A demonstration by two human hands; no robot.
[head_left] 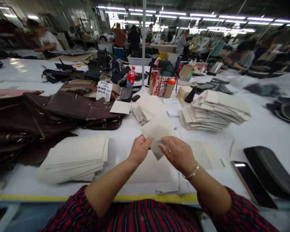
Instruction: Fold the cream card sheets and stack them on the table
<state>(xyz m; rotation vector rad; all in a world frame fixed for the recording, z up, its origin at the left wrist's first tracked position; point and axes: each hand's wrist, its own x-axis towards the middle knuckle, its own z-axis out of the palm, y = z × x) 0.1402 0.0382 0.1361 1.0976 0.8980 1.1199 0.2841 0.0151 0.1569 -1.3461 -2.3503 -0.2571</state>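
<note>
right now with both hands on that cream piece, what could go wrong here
The cream piece is pinched only at its near edge by the left hand and right hand, so it could crease or slip. The fanned stack beyond looks ready to slide. The phone lies by the table's near edge.

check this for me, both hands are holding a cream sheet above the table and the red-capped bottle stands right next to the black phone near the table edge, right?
Not quite. In the head view both hands, left hand and right hand, do hold the cream sheet, but the red-capped bottle stands far back among the bags, well away from the black phone.
</note>
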